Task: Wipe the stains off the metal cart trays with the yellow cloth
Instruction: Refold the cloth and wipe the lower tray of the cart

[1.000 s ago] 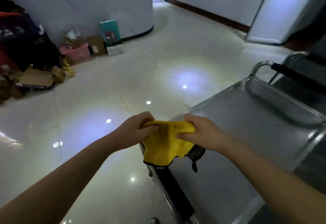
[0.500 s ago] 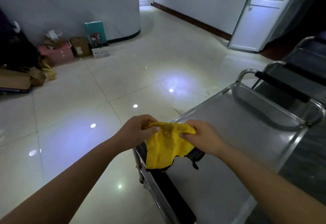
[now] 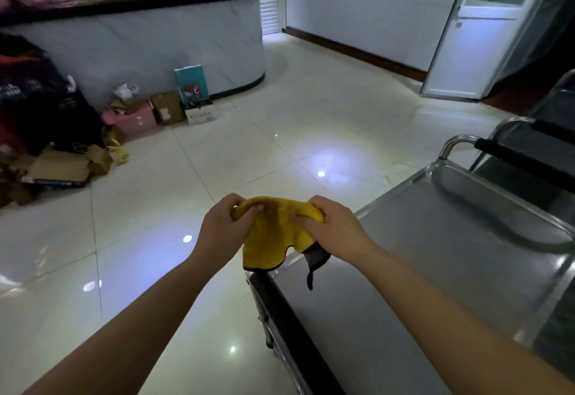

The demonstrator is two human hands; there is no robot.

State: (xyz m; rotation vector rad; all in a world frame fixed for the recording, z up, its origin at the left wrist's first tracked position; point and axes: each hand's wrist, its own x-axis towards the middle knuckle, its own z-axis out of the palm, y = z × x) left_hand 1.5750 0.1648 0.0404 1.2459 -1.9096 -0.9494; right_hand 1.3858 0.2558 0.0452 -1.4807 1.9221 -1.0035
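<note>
A yellow cloth (image 3: 273,233) with a dark underside hangs between both my hands, above the near left corner of the metal cart's top tray (image 3: 435,270). My left hand (image 3: 225,228) pinches the cloth's left top edge. My right hand (image 3: 334,228) grips its right top edge. A dark corner of the cloth dangles down over the tray. The tray is bare grey steel with a raised rim. A black-sleeved push handle (image 3: 513,158) crosses the cart's far end.
Glossy white tiled floor (image 3: 217,161) spreads to the left and ahead. Cardboard boxes and pink bags (image 3: 137,114) pile against a curved white counter (image 3: 174,49) at the back left. A white door (image 3: 466,40) stands open at the back right.
The view has tilted up, showing the counter top and shelves. Both hands still hold the cloth over the cart corner, bunched slightly closer together.
</note>
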